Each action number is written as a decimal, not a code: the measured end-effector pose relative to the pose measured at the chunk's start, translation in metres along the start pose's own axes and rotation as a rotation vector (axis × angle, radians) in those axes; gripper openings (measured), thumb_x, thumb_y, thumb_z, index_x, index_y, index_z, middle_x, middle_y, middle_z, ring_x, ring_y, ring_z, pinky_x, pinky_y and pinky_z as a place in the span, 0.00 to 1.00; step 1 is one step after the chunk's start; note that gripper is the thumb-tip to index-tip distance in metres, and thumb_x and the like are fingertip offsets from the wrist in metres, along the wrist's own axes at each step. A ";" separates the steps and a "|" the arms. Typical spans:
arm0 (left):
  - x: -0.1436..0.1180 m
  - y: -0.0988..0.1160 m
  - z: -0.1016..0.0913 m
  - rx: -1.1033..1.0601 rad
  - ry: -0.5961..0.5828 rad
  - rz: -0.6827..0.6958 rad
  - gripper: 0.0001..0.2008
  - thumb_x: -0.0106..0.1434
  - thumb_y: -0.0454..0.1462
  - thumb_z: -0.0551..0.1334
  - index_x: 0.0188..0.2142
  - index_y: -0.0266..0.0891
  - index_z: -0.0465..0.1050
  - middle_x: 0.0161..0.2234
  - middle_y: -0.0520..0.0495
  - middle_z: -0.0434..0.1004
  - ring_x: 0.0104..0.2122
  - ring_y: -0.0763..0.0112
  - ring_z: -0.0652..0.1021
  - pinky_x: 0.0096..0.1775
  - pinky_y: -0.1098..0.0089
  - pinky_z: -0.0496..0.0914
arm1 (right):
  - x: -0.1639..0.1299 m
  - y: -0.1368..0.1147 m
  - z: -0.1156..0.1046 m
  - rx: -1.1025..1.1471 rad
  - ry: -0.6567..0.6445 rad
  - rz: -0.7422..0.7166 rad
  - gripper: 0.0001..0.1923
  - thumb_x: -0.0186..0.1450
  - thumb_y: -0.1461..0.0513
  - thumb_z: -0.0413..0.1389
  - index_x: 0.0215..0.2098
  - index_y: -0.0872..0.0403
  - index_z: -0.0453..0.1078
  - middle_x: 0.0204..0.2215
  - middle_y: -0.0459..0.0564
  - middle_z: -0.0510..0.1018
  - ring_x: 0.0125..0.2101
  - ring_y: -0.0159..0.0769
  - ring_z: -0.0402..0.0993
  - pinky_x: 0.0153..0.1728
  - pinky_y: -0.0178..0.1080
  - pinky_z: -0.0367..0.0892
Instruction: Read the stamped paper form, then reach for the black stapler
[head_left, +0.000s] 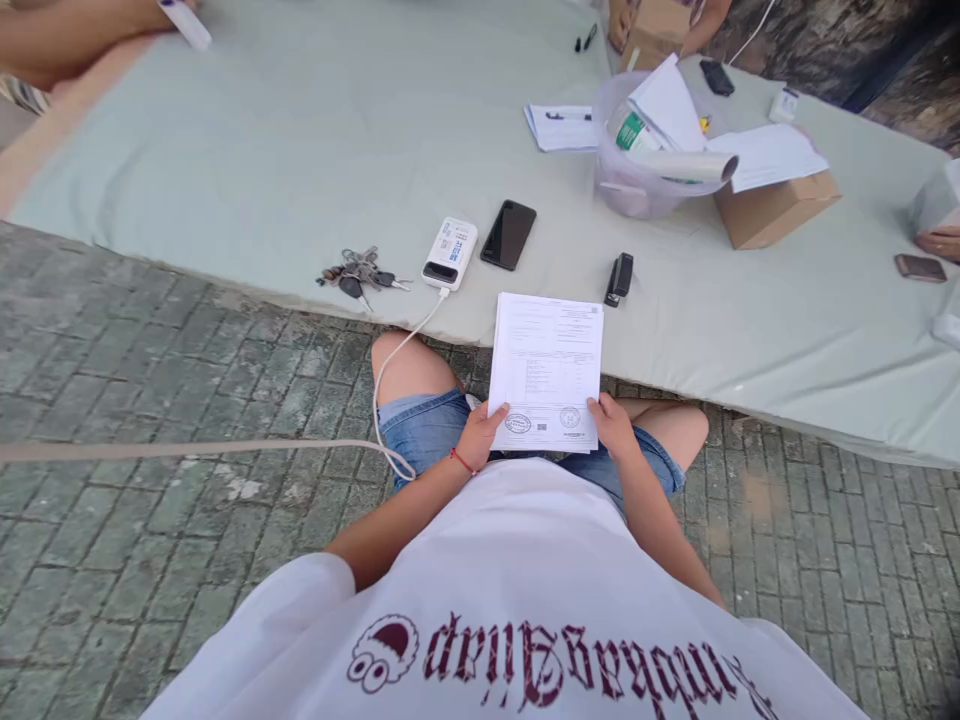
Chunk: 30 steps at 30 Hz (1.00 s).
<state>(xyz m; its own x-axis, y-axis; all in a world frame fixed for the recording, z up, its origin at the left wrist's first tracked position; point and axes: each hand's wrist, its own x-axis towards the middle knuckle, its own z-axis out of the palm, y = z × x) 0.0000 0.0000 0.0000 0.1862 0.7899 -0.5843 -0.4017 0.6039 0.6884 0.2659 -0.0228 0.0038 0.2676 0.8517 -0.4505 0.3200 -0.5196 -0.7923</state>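
Note:
A stack of printed papers with round stamps near its lower edge spans from the table's front edge to above my lap. My left hand grips its lower left corner, thumb on top and fingers hidden underneath. At the lower right side, my right hand holds the same stack in the same way. Just beyond the sheets, a black stapler lies to the right. Left of the papers are a dark smartphone and a white power bank with a white cable plugged in.
A bunch of keys lies near the front edge of the table. Farther back, a translucent tub holds papers and a roll, beside a cardboard box. Other people's arms show at the far side.

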 end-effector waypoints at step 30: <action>0.039 0.054 0.004 0.128 -0.091 0.201 0.28 0.48 0.47 0.76 0.45 0.37 0.77 0.49 0.40 0.82 0.50 0.52 0.80 0.57 0.50 0.70 | 0.020 -0.024 0.015 0.524 -0.225 0.001 0.27 0.52 0.49 0.71 0.46 0.52 0.79 0.47 0.54 0.82 0.50 0.53 0.79 0.53 0.56 0.74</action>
<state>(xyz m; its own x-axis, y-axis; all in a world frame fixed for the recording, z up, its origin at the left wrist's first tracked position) -0.0104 0.0638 0.0157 0.1962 0.8982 -0.3934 -0.3226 0.4380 0.8391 0.2498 0.0075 0.0080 0.0488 0.8745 -0.4825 -0.1892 -0.4662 -0.8642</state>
